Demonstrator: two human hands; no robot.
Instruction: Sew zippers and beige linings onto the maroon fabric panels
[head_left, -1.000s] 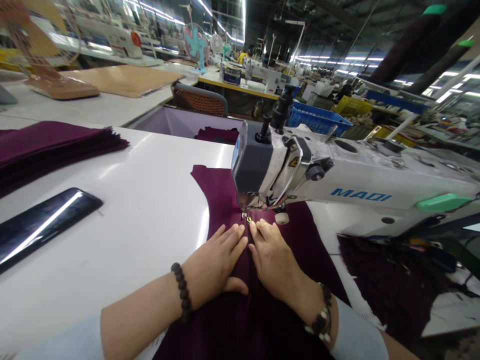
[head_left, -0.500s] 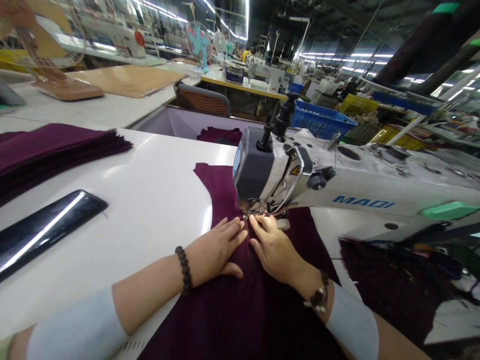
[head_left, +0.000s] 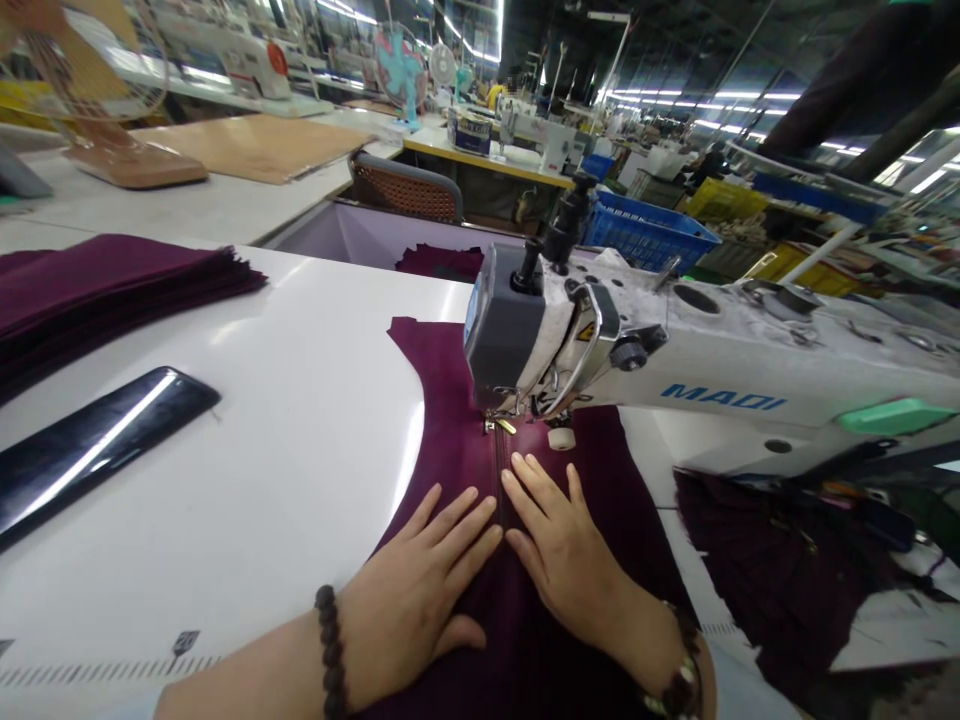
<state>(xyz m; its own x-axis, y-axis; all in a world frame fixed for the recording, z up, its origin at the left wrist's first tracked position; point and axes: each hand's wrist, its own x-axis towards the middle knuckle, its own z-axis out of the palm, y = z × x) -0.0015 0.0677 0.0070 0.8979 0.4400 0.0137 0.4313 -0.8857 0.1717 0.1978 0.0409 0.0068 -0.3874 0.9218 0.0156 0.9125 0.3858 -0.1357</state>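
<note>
A dark purple fabric piece (head_left: 450,400) lies flat under the head of a white sewing machine (head_left: 645,350). Down its middle runs a zipper (head_left: 501,480), and a gold-coloured zipper pull (head_left: 507,426) sits beside the presser foot (head_left: 490,424). My left hand (head_left: 427,580) rests open on the fabric to the left of the zipper, fingers spread. To the right of it, my right hand (head_left: 562,550) also lies open, fingertips pressing the cloth close to the zipper. Both hands are on the near side of the presser foot, apart from it.
A stack of purple fabric pieces (head_left: 112,290) lies at the left, with a glossy black strip (head_left: 97,440) nearer. More dark fabric (head_left: 772,570) is heaped at the right. A blue crate (head_left: 652,235) stands behind the machine. Ruler marks (head_left: 112,668) line the table's near edge.
Both hands have moved back toward me from the presser foot, and their fingers have spread. The zipper and gold-coloured pull now show by the foot.
</note>
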